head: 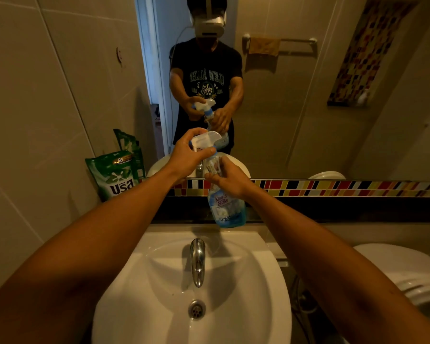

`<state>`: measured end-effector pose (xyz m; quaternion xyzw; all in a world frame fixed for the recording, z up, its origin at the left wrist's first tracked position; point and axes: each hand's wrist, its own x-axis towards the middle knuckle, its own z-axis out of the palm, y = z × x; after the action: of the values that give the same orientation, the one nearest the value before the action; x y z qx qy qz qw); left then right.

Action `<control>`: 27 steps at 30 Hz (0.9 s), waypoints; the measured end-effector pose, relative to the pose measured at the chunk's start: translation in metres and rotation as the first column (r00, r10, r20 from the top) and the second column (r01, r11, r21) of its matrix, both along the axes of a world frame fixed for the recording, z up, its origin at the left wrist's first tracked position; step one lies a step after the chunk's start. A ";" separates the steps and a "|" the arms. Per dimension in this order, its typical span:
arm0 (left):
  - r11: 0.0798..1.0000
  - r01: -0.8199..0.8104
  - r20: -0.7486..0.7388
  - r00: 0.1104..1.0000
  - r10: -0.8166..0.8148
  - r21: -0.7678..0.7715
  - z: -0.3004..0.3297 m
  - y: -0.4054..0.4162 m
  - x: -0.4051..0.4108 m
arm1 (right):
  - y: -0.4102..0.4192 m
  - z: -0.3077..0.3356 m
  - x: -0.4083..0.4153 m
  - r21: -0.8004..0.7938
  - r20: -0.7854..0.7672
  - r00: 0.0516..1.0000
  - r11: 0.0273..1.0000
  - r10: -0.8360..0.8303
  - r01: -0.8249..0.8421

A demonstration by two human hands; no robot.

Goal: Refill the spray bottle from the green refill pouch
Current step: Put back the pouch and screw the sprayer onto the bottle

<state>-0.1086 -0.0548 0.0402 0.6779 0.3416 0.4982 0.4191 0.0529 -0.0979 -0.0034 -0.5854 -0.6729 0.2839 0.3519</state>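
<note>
A clear spray bottle (pixel 226 209) with blue liquid low in it and a "King's Stella" label hangs in the air above the back of the sink. My right hand (pixel 230 178) grips its neck. My left hand (pixel 189 155) grips the white trigger head (pixel 207 140) at the top of the bottle. The green refill pouch (pixel 116 175) stands upright on the ledge at the left, leaning against the tiled wall, apart from both hands.
A white sink (pixel 258 269) with a chrome tap (pixel 197 261) lies directly below the bottle. A mirror (pixel 296 95) fills the wall ahead, above a coloured mosaic strip (pixel 333 188). A white toilet (pixel 407 271) sits at the right.
</note>
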 end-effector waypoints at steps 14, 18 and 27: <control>1.000 -0.005 0.016 1.000 0.005 -0.014 0.001 -0.004 0.001 | -0.001 -0.003 -0.002 -0.019 0.014 1.000 1.000 0.001 -0.001; 1.000 -0.001 -0.003 1.000 0.001 -0.011 0.003 -0.004 -0.001 | -0.002 0.000 -0.003 -0.014 0.000 1.000 1.000 0.000 0.000; 1.000 0.004 -0.015 1.000 -0.005 -0.016 0.007 -0.006 -0.001 | -0.002 0.002 -0.003 -0.003 0.020 1.000 1.000 0.005 -0.005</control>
<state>-0.1094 -0.0612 0.0476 0.6789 0.3474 0.4893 0.4231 0.0502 -0.0996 -0.0013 -0.5870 -0.6775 0.2798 0.3438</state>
